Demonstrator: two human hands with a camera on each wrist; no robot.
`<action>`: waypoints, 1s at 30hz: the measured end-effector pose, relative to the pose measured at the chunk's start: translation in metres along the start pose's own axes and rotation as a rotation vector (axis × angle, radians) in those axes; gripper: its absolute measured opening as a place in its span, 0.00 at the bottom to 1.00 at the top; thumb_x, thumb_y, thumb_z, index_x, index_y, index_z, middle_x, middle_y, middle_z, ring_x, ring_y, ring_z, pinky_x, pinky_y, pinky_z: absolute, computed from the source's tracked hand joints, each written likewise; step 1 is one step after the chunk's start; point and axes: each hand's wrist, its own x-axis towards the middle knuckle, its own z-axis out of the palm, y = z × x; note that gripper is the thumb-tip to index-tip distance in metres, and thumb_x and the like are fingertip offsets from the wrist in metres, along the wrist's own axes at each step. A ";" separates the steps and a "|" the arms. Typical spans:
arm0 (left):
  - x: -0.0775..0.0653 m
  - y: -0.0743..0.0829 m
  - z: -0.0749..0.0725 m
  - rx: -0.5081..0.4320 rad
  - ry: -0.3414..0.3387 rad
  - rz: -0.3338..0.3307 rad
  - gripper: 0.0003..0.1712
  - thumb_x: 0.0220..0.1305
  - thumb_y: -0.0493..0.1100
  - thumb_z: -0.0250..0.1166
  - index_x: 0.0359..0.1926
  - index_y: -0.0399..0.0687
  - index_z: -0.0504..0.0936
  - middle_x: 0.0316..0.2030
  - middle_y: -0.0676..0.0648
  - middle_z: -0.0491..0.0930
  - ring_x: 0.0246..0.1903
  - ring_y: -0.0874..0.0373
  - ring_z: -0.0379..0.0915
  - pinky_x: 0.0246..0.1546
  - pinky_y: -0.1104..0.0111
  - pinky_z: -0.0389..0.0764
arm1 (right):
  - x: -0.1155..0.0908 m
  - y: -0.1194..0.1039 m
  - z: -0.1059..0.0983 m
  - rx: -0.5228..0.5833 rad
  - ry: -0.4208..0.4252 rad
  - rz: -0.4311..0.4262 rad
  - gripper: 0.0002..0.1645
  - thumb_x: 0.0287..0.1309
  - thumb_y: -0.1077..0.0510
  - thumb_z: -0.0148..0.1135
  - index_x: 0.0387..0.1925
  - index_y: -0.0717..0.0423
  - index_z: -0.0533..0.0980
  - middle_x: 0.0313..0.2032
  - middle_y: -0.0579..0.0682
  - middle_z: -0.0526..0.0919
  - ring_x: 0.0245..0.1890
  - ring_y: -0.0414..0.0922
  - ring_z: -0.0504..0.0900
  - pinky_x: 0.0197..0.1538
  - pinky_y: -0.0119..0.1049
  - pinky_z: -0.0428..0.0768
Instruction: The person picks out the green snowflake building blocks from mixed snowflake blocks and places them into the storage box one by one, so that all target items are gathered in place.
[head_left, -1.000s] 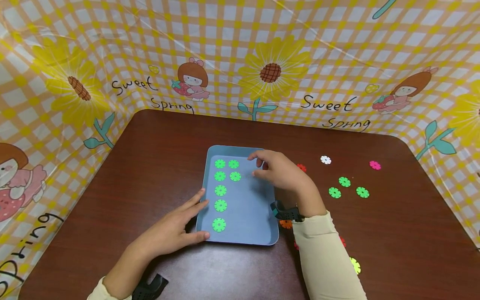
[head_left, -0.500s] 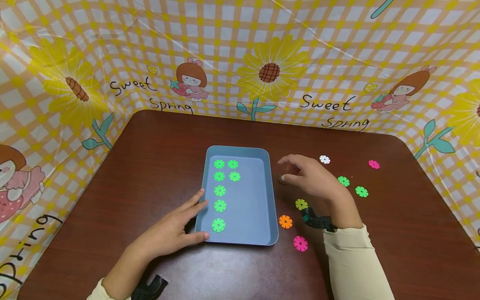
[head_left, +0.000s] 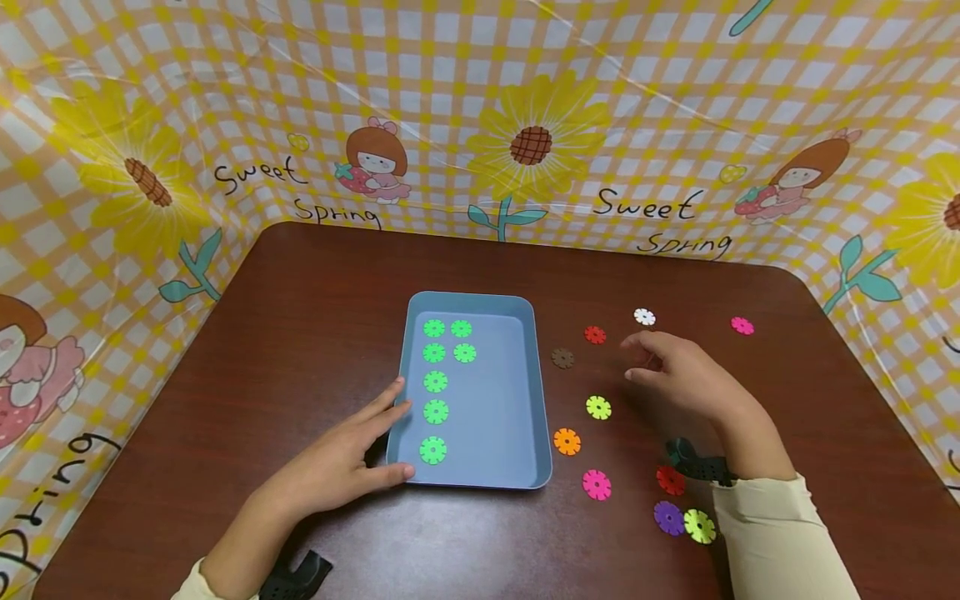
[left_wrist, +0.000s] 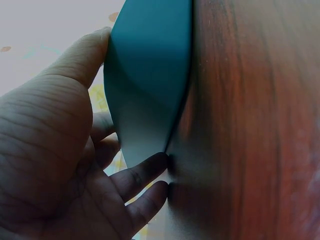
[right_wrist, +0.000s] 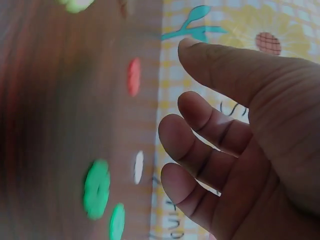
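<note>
A: Where is the left hand (head_left: 333, 462)?
B: At the blue-grey tray (head_left: 502, 417), fingers spread, with fingertips and thumb touching its left side.
A: And the right hand (head_left: 681, 373)?
B: Over the desk (head_left: 330, 308), right of the tray. Its fingers bend loosely, the thumb apart from them, nothing between.
A: What's in the tray?
B: Seven green notched discs (head_left: 436, 382): five down the left side, two in a second column beside the top pair.
A: Any more green ones?
B: Two green discs (right_wrist: 97, 189) show on the desk in the right wrist view.
A: What's near the right hand in the head view?
B: A white disc (head_left: 644, 317) just beyond it, a red disc (head_left: 595, 335) and a brown disc (head_left: 562, 358) between it and the tray.
A: Nearer the person?
B: A purple disc (head_left: 669, 517) beside a yellow disc (head_left: 700, 527).
</note>
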 end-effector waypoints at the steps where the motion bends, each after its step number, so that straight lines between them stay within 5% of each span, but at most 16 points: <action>1: 0.000 0.000 0.000 0.002 0.001 0.000 0.50 0.61 0.65 0.66 0.76 0.50 0.60 0.78 0.56 0.41 0.74 0.55 0.46 0.66 0.47 0.61 | -0.003 0.004 0.000 -0.009 0.002 -0.003 0.21 0.62 0.60 0.67 0.55 0.62 0.75 0.46 0.58 0.81 0.42 0.51 0.78 0.46 0.51 0.76; 13: 0.000 0.000 0.001 -0.011 -0.003 0.001 0.49 0.62 0.66 0.65 0.76 0.51 0.59 0.78 0.57 0.41 0.75 0.54 0.45 0.67 0.47 0.60 | -0.026 0.044 -0.004 -0.022 -0.030 0.064 0.23 0.60 0.61 0.68 0.55 0.63 0.74 0.47 0.61 0.80 0.47 0.58 0.79 0.48 0.56 0.76; 24: 0.000 -0.001 0.000 -0.016 -0.009 0.005 0.50 0.62 0.68 0.64 0.77 0.50 0.59 0.78 0.57 0.41 0.75 0.55 0.45 0.67 0.47 0.60 | -0.025 0.063 0.007 -0.047 -0.053 0.060 0.20 0.59 0.63 0.68 0.52 0.63 0.74 0.30 0.47 0.75 0.32 0.45 0.73 0.37 0.43 0.72; 30: 0.000 -0.001 0.001 -0.025 -0.012 0.000 0.51 0.62 0.68 0.64 0.77 0.51 0.58 0.78 0.57 0.40 0.75 0.55 0.44 0.67 0.47 0.59 | -0.024 0.066 0.009 -0.035 -0.046 0.074 0.16 0.59 0.64 0.66 0.49 0.61 0.75 0.29 0.46 0.74 0.29 0.44 0.71 0.35 0.42 0.70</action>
